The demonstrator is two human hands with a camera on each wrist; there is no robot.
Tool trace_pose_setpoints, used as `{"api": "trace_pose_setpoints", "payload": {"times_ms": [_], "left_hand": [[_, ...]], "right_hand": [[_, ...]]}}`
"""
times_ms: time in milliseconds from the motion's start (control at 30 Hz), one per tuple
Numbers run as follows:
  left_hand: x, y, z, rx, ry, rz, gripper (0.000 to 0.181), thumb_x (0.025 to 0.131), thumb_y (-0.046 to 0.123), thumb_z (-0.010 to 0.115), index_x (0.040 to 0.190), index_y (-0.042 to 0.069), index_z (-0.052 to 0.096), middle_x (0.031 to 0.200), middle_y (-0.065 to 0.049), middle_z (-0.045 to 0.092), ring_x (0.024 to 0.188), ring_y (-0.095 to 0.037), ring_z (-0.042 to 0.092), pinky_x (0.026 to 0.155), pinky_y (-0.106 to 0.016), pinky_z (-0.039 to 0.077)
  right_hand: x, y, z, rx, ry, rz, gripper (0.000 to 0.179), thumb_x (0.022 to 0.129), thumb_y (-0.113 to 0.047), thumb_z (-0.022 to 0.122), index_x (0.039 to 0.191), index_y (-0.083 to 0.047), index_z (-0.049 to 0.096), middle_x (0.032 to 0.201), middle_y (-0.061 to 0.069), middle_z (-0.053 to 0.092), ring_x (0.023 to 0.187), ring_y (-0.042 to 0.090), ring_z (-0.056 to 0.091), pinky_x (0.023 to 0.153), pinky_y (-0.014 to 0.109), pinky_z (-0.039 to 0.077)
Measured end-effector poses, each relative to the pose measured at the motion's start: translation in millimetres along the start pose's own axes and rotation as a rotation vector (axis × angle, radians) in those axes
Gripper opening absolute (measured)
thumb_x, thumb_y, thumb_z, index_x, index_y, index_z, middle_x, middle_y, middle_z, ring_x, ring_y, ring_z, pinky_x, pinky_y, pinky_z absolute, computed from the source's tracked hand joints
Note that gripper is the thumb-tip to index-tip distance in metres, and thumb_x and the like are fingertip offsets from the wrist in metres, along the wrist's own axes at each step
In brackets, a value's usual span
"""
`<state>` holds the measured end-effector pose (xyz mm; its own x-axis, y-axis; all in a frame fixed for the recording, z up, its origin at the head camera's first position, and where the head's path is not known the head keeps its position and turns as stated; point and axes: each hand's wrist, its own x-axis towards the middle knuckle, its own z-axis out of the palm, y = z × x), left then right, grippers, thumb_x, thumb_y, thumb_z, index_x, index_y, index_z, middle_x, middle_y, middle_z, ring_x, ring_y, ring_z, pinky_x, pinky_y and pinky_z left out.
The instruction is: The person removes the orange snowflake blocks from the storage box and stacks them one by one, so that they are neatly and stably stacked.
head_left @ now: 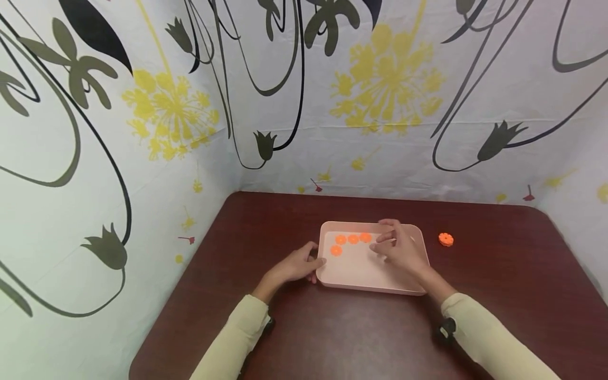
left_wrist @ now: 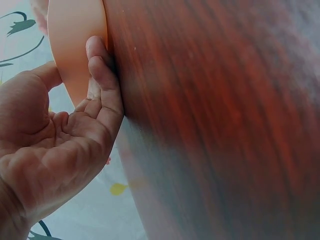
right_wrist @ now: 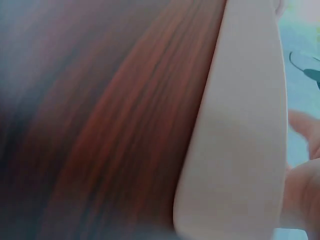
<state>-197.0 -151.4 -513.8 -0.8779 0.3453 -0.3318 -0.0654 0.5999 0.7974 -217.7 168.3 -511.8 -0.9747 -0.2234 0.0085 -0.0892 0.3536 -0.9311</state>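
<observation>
A shallow pink tray [head_left: 370,269] lies on the table. My left hand [head_left: 299,262] grips its left side, thumb over the rim and fingers along the outer wall. In the left wrist view that hand [left_wrist: 75,115] pinches the tray wall [left_wrist: 77,35]. Several flat orange flower-shaped slices [head_left: 353,239] sit in the tray's far left part, most in a row along the back, with one slice [head_left: 336,250] in front. Over the tray's right half hovers my right hand [head_left: 401,250], fingers loosely bent and apart, its fingertips close to the rightmost slice [head_left: 365,237]. Nothing shows between them.
A small stack of orange slices [head_left: 446,239] stands on the dark wooden table [head_left: 351,338], right of the tray. Patterned cloth [head_left: 285,174] hangs along the table's back and left edges. In the right wrist view the tray's front wall [right_wrist: 235,150] fills the middle.
</observation>
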Motion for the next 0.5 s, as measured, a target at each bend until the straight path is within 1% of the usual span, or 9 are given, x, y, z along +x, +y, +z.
{"api": "trace_pose_setpoints", "payload": {"times_ms": [33,100,133,200,267,333,367,433,500], "left_hand": [[0.1,0.0,0.2,0.0,0.0,0.0,0.049,0.105,0.039,0.066,0.141,0.011,0.048,0.073,-0.006,0.072,0.062,-0.019,0.064,0.064,-0.03,0.05],[0.0,0.0,0.4,0.002,0.0,0.001,0.049,0.105,0.038,0.066,0.141,0.011,0.048,0.072,-0.006,0.071,0.062,-0.018,0.064,0.064,-0.03,0.05],[-0.1,0.4,0.3,0.002,0.0,0.001,0.049,0.105,0.038,0.066,0.142,0.011,0.048,0.072,-0.006,0.071,0.062,-0.018,0.064,0.065,-0.03,0.05],[0.2,0.7,0.3,0.006,0.0,0.004,0.049,0.105,0.038,0.065,0.142,0.011,0.048,0.072,-0.006,0.071,0.062,-0.018,0.064,0.065,-0.03,0.05],[0.5,1.4,-0.2,0.003,-0.001,0.002,0.049,0.105,0.038,0.066,0.141,0.011,0.048,0.072,-0.006,0.072,0.062,-0.019,0.065,0.065,-0.03,0.05],[0.8,1.7,-0.8,0.001,-0.002,-0.002,0.049,0.105,0.038,0.066,0.141,0.011,0.048,0.073,-0.007,0.072,0.063,-0.019,0.065,0.065,-0.03,0.05],[1.0,1.5,-1.0,0.0,-0.002,-0.004,0.049,0.105,0.039,0.066,0.141,0.011,0.048,0.073,-0.007,0.072,0.063,-0.019,0.065,0.065,-0.03,0.05],[0.6,1.4,-1.6,-0.005,-0.004,-0.01,0.05,0.104,0.039,0.067,0.141,0.011,0.048,0.074,-0.007,0.072,0.063,-0.02,0.066,0.066,-0.031,0.05],[-0.1,1.3,-2.0,-0.006,-0.007,-0.014,0.051,0.104,0.04,0.067,0.142,0.012,0.048,0.074,-0.008,0.072,0.063,-0.02,0.065,0.066,-0.031,0.05]], "right_hand": [[1.6,0.6,3.7,0.008,-0.019,0.027,0.074,0.095,-0.013,0.079,0.155,-0.008,0.037,0.122,0.029,0.064,0.09,0.028,0.07,0.064,0.039,0.061],[5.5,1.9,9.1,-0.017,-0.032,0.062,0.073,0.094,-0.013,0.08,0.155,-0.011,0.042,0.124,0.027,0.063,0.097,0.024,0.066,0.068,0.036,0.06],[7.3,2.5,10.8,-0.037,-0.035,0.076,0.072,0.093,-0.012,0.081,0.155,-0.011,0.044,0.12,0.025,0.064,0.095,0.023,0.065,0.067,0.034,0.059],[10.6,4.2,12.7,-0.122,-0.032,0.095,0.069,0.092,-0.014,0.082,0.153,-0.011,0.049,0.104,0.018,0.067,0.086,0.02,0.062,0.064,0.029,0.053],[14.3,6.9,12.8,-0.227,-0.03,0.095,0.067,0.092,-0.018,0.082,0.152,-0.013,0.052,0.09,0.011,0.064,0.075,0.018,0.057,0.061,0.028,0.046],[17.5,9.0,12.9,-0.316,-0.036,0.088,0.066,0.091,-0.02,0.082,0.15,-0.013,0.054,0.081,0.006,0.059,0.068,0.017,0.051,0.058,0.028,0.041],[18.7,9.5,13.2,-0.35,-0.039,0.082,0.065,0.091,-0.021,0.082,0.15,-0.014,0.056,0.079,0.004,0.057,0.067,0.016,0.049,0.058,0.029,0.038],[20.4,9.9,14.3,-0.386,-0.042,0.066,0.063,0.091,-0.023,0.082,0.148,-0.014,0.058,0.08,0.005,0.058,0.068,0.017,0.049,0.059,0.029,0.038],[20.5,9.1,15.6,-0.396,-0.04,0.059,0.061,0.09,-0.023,0.082,0.145,-0.012,0.06,0.082,0.006,0.059,0.069,0.017,0.05,0.06,0.03,0.039]]}}
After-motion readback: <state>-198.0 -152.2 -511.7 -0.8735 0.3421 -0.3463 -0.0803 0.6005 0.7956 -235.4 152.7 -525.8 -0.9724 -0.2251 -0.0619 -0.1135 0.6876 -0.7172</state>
